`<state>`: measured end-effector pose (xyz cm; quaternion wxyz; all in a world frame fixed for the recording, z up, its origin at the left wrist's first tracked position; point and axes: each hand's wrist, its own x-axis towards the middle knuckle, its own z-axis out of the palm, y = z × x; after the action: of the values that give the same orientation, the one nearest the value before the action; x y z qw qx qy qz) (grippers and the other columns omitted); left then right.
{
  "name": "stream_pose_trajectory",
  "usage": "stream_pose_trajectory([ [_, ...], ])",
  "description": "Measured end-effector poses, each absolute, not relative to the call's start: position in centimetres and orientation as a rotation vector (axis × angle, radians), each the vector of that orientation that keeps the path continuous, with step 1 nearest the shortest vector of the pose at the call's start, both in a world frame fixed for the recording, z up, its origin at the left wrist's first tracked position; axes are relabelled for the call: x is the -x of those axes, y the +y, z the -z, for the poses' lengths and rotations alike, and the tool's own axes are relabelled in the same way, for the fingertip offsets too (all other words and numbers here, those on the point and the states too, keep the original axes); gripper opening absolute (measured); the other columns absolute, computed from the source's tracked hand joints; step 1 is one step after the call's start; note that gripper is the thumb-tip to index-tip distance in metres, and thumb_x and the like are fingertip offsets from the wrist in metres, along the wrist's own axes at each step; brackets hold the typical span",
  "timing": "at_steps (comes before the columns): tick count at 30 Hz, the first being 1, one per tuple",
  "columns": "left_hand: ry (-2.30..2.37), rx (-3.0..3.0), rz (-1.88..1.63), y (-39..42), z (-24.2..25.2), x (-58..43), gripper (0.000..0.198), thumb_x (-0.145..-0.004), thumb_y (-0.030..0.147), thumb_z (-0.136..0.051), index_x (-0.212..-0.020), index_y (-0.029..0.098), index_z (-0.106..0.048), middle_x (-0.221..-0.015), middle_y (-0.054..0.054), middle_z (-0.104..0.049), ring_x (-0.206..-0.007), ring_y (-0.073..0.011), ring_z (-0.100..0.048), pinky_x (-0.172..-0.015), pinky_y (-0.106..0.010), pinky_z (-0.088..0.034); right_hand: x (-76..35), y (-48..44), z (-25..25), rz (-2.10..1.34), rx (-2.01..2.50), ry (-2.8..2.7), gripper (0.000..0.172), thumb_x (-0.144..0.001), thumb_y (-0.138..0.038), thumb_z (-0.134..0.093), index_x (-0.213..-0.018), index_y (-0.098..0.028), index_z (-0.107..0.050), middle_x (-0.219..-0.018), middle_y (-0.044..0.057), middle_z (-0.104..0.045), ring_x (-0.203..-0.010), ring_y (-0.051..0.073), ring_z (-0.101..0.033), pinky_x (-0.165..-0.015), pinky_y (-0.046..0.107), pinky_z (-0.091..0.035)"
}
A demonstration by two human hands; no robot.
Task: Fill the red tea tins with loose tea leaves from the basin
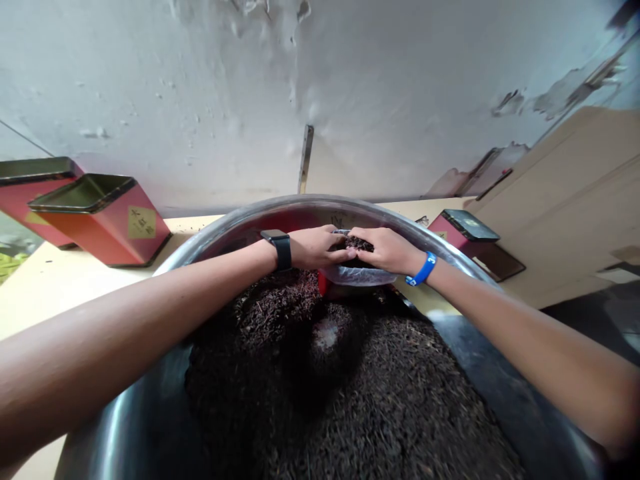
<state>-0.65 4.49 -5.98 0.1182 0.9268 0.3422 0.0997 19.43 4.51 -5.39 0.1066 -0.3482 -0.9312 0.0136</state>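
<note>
My left hand (315,247), a dark watch at its wrist, reaches over a red tin (323,283) in the big metal basin. My right hand (387,250), with a blue wristband, reaches over the same tin from the right. A clear plastic bag (357,276) lines the tin and folds over its rim. Dark dried tea leaves (359,244) fill the mouth of the bag. Both hands touch the leaves, thumbs towards each other and fingers spread apart from them. Some fingertips are hidden. Below lies a large heap of loose tea leaves (400,387).
The wide metal basin (320,200) rests on a pale tabletop (35,287). Two open red tins, one at the front (107,227) and one behind (37,193), stand at left. Another red tin (463,230) is at right. A peeling wall (225,100) rises behind.
</note>
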Motion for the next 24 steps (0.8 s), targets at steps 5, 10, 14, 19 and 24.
stream_pose_trajectory([
  [5,0.976,-2.705,-0.281,4.46,5.8,0.74,0.054,-0.088,0.054,-0.022,-0.111,0.017,-0.054,-0.107,-0.009,-0.053,-0.09,-0.0171,-0.053,-0.084,-0.028,-0.04,-19.52,4.57,5.48,-0.06,1.038,-2.743,0.034,-0.083,-0.032,-0.045,-0.113,-0.019,-0.054,-0.112,0.007,-0.061,-0.099,0.023,-0.057,-0.082,0.034,-0.042],
  [10,0.967,-2.686,-0.279,4.25,5.48,0.82,0.054,-0.092,0.045,-0.012,-0.111,0.016,-0.053,-0.103,-0.009,-0.055,-0.087,-0.0162,-0.052,-0.082,-0.027,-0.039,-19.51,4.61,5.49,-0.055,1.026,-2.739,0.032,-0.082,-0.031,-0.045,-0.11,-0.018,-0.055,-0.11,0.007,-0.062,-0.096,0.022,-0.057,-0.081,0.033,-0.042],
  [14,0.991,-2.698,-0.256,4.18,5.4,0.75,0.054,-0.092,0.043,-0.011,-0.105,0.014,-0.055,-0.101,-0.009,-0.055,-0.087,-0.0166,-0.051,-0.084,-0.028,-0.038,-19.42,4.47,5.4,-0.07,1.049,-2.742,0.029,-0.083,-0.032,-0.043,-0.106,-0.019,-0.056,-0.104,0.006,-0.064,-0.091,0.02,-0.059,-0.077,0.032,-0.043],
  [19,1.103,-2.669,-0.223,4.13,5.47,0.66,0.055,-0.091,0.046,-0.011,-0.106,0.015,-0.053,-0.104,-0.01,-0.053,-0.085,-0.0179,-0.053,-0.082,-0.031,-0.039,-19.34,4.34,5.41,-0.031,1.056,-2.738,0.031,-0.083,-0.034,-0.043,-0.107,-0.02,-0.057,-0.109,0.006,-0.063,-0.095,0.021,-0.058,-0.077,0.033,-0.043],
  [24,1.098,-2.687,-0.212,4.22,5.61,0.73,0.051,-0.091,0.044,-0.012,-0.109,0.017,-0.051,-0.103,-0.009,-0.053,-0.083,-0.0177,-0.053,-0.08,-0.031,-0.041,-19.21,4.23,5.37,0.04,1.098,-2.778,0.03,-0.085,-0.036,-0.04,-0.096,-0.018,-0.061,-0.095,0.006,-0.066,-0.082,0.02,-0.06,-0.07,0.031,-0.041],
])
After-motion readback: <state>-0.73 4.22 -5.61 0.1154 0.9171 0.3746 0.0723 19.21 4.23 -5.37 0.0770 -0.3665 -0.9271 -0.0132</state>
